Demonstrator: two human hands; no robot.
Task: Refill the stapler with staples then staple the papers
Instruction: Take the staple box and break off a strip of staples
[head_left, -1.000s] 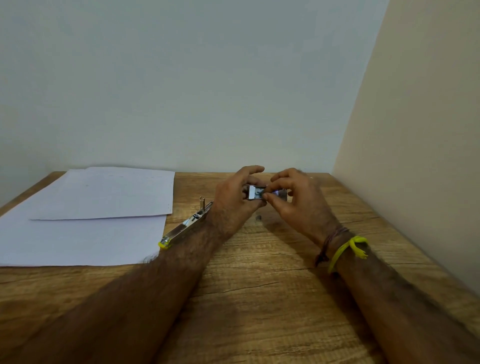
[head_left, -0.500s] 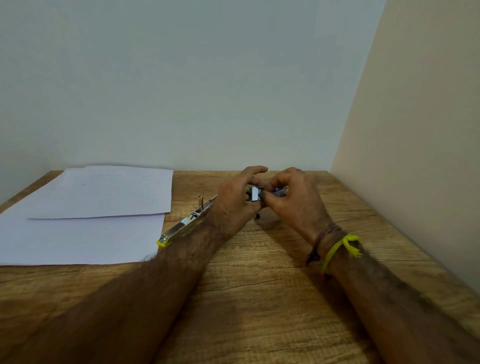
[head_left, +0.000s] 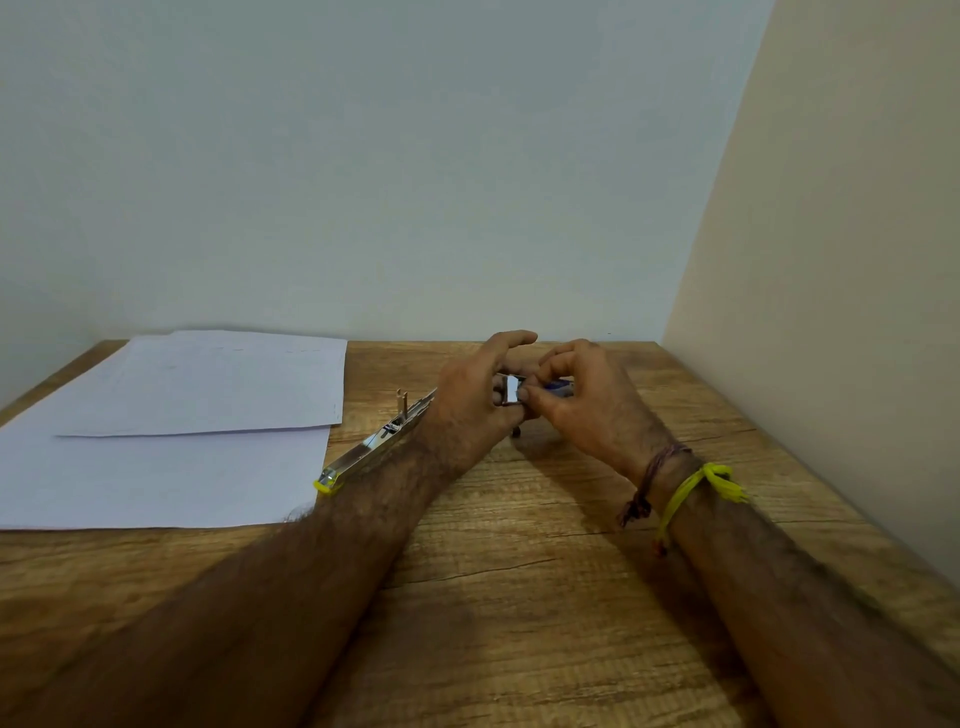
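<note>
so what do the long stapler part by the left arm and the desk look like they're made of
Stapler part: looks like bare polished metal, since it is silvery and mirrors the light; its yellow tip seems plastic or rubber, too small to tell. Desk: wood grain with a matte finish, but whether solid wood or a printed laminate cannot be told.

One camera on the person's head looks forward and down from close by, with the wooden table (head_left: 519, 597) filling the lower frame and bare walls (head_left: 363, 156) filling the top
</note>
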